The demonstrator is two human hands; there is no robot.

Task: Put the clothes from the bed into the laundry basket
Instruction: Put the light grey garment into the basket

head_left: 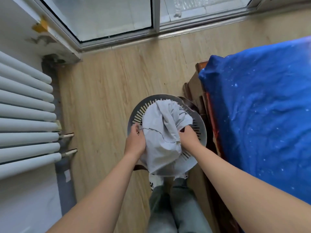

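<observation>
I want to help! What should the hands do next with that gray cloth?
Probably push it down and let go. Both the left hand and right hand grip the cloth, which bulges above the basket and hangs over its near rim.

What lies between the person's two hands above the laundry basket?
In the head view, a bunched pale grey garment, held by left hand and right hand over the basket.

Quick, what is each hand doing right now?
Left hand: closed on the grey garment over the laundry basket.
Right hand: closed on the same garment.
</observation>
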